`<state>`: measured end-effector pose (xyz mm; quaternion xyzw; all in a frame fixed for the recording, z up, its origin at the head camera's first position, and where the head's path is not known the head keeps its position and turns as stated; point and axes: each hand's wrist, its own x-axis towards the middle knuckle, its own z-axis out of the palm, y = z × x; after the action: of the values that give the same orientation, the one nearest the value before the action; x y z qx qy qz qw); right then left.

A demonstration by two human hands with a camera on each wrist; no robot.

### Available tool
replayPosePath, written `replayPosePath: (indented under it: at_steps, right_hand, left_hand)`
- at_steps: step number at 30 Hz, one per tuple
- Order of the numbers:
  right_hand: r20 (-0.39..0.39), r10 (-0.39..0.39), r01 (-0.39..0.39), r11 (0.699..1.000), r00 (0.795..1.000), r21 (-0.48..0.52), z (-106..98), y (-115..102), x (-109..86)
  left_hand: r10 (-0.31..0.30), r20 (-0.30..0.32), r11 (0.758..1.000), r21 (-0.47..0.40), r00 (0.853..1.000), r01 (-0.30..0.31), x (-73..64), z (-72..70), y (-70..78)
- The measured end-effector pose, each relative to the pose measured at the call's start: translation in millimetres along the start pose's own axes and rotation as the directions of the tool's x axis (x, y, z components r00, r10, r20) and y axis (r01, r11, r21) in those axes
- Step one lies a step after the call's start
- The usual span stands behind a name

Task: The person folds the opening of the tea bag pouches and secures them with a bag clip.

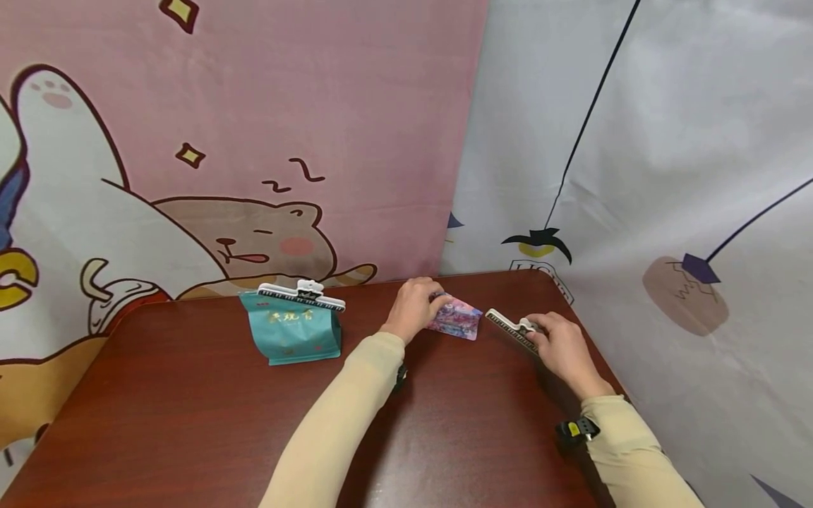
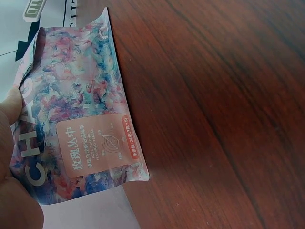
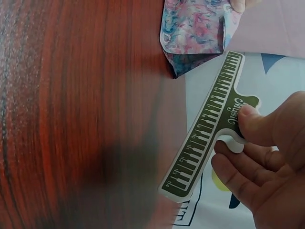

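My left hand [image 1: 414, 309] pinches the upper edge of a pink and blue tea pouch [image 1: 459, 319], which stands on the table. In the left wrist view the pouch [image 2: 81, 105] shows large white letters and a pink label; its top is folded over near my thumb. To its right, my right hand [image 1: 562, 347] holds a long bag clip [image 1: 511, 330] by its handle. Piano keys and the word "Music" decorate the clip [image 3: 205, 129] in the right wrist view, thumb on one handle tab. One end of the clip is close to the pouch [image 3: 195, 28].
A teal pouch [image 1: 292, 333] stands at the back left of the brown table [image 1: 209, 416], with a white and black bag clip [image 1: 303, 295] across its top. Behind the table's far edge hangs a pink cartoon cloth [image 1: 356, 120], with a pale wall covering [image 1: 686, 176] on the right.
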<state>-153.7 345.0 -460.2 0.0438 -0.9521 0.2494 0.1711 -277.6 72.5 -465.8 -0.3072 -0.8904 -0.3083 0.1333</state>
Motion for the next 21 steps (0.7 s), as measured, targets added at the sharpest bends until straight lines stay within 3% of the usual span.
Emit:
replayPosePath:
  at_steps: [21]
  right_hand:
    - [0.032,0.062,-0.060,0.997,0.998,-0.045,6,-5,14.1]
  left_hand:
    - [-0.004,-0.002,1.000,0.002,1.000,0.004,1.3,1.6,-1.6]
